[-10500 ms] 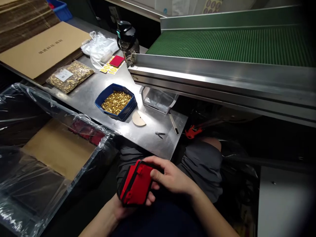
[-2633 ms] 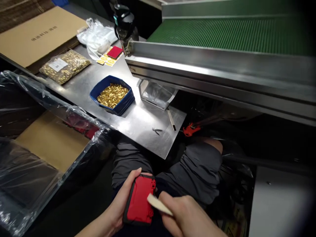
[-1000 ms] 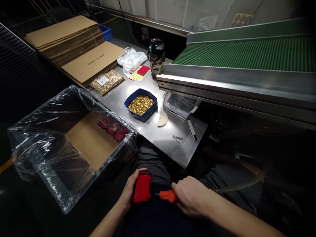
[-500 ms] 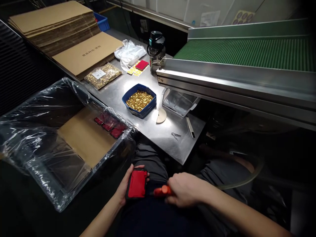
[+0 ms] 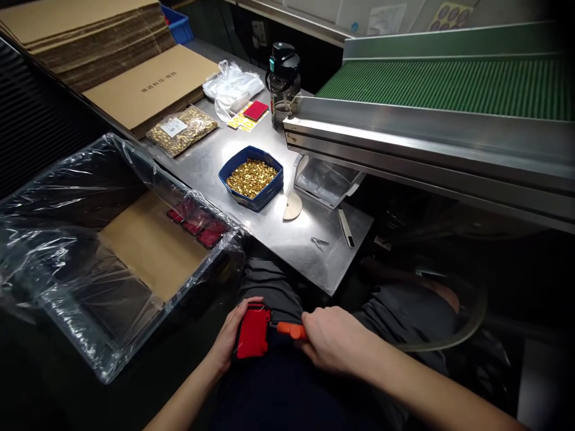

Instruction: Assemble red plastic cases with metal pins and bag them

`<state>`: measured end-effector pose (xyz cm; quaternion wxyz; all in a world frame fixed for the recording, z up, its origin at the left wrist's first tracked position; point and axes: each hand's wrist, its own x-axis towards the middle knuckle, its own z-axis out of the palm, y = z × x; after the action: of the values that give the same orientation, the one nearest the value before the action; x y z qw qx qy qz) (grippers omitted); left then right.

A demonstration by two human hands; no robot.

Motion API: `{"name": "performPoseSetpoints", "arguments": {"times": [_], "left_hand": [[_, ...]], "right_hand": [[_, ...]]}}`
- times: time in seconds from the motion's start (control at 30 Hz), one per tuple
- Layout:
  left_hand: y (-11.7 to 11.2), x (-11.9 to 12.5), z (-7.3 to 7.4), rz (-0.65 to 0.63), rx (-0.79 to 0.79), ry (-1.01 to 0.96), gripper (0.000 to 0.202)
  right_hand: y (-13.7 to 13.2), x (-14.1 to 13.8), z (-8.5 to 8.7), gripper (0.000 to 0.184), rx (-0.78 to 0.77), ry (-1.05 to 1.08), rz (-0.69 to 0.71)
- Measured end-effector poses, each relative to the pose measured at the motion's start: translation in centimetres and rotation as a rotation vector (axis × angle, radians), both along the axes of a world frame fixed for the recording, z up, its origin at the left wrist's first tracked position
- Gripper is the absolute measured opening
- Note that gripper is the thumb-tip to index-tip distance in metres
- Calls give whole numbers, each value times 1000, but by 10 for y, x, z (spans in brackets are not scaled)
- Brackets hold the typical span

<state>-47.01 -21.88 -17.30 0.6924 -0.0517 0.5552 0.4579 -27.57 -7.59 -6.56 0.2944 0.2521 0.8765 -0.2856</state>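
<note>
Since half a second ago, the red pouch has turned from lying face-up to standing more on edge, and the orange tool has risen from its lower right side to its upper right corner. The view has also dipped a little.

Across the top right runs the green conveyor (image 5: 449,87). At the left sits the plastic-lined crate (image 5: 54,197), with a few red pieces (image 5: 197,224) along its far side. Between them lies the steel tabletop (image 5: 287,245), which carries flat cardboard (image 5: 148,90) and a blue tray (image 5: 263,202) of small gold parts.

Below the tabletop's near edge, over the lap, the left hand (image 5: 227,341) is clenched around the red pouch (image 5: 253,335), thumb over its top. The pouch's long axis runs away from the person.

The right hand (image 5: 335,341) is wrapped around the orange tool (image 5: 290,329), which trails a hose (image 5: 453,342) to the right. The tool lies directly right of the pouch and crosswise to it, its nose pointing left at that corner. Whether it is touching or just short cannot be told.
</note>
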Motion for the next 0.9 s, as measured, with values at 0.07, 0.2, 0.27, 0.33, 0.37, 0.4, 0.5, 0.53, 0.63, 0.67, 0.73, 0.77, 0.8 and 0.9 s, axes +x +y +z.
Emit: {"name": "performPoseSetpoints", "arguments": {"times": [0.07,0.2,0.27,0.33,0.37,0.4,0.5,0.53,0.63,0.67,0.73,0.77,0.8,0.9], "left_hand": [[0,1,3,-30,20,34,57],[0,-5,17,-103,101,64,73],[1,-9,29,-246,203,149,97],[6,-12,43,-546,355,422,119],[10,-13,50,-729,440,606,124],[14,-12,56,-904,522,784,125],[28,-10,66,-1260,737,1106,118],[30,-10,66,-1323,786,1151,117],[27,-14,56,-1321,822,1165,112],[24,-16,51,-1256,785,1110,106],[20,-18,45,-998,611,894,83],[21,-17,44,-798,477,737,69],[24,-15,44,-577,340,562,61],[50,-5,51,-28,72,134,59]], "right_hand": [[2,0,1,33,-8,-9,-6],[21,11,8,33,-70,-28,7],[39,20,15,35,-99,-50,3],[58,27,24,40,-173,-58,10],[67,27,28,43,-211,-56,21],[75,25,31,44,-242,-53,37],[88,11,36,42,-284,-45,84],[89,7,36,41,-289,-44,88],[84,10,39,39,-265,-30,52],[79,18,41,37,-241,-24,19],[66,42,46,31,-176,4,-89],[58,56,47,25,-136,23,-157],[52,70,47,18,-85,46,-228],[47,109,32,18,245,124,-326]]}}
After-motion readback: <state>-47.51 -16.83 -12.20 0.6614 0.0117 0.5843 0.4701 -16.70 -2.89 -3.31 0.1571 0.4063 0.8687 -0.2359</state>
